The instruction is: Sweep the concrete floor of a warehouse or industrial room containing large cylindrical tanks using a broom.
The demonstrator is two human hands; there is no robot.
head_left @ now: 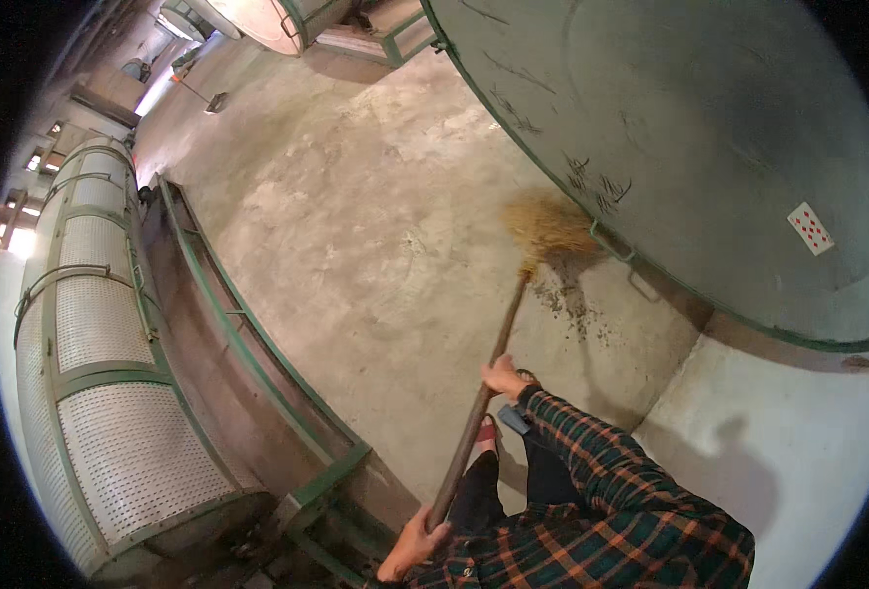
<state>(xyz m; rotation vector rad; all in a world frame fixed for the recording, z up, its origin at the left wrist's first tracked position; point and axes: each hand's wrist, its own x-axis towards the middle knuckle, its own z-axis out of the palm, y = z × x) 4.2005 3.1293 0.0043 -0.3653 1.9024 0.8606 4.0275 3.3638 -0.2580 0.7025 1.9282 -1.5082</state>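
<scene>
Broom [510,319] by big drum [699,118], fingers of left hand [417,545] and right hand [503,377] both wrapped round stick [468,439]. Bristles [547,228] just beside green handle [608,248], could snag if swung wide tbh; hard flick might scatter dark debris [577,309] over floor [356,226].

Lighting was moderate and uneven. Openings [22,240] well left of the right hand [503,376] burned out to white; a glare strip showed far beyond it, toward the left. The floor [356,216] ahead of the hand read bright and warm-toned, while the large grey disc [689,118] ahead and to the right was dimmer. A soft shadow of the person fell on the pale wall [827,422] right of the hand. Bristles [542,224] ahead of the hand were smeared by motion blur. Straight edges bowed toward the rim; corners went black.
</scene>
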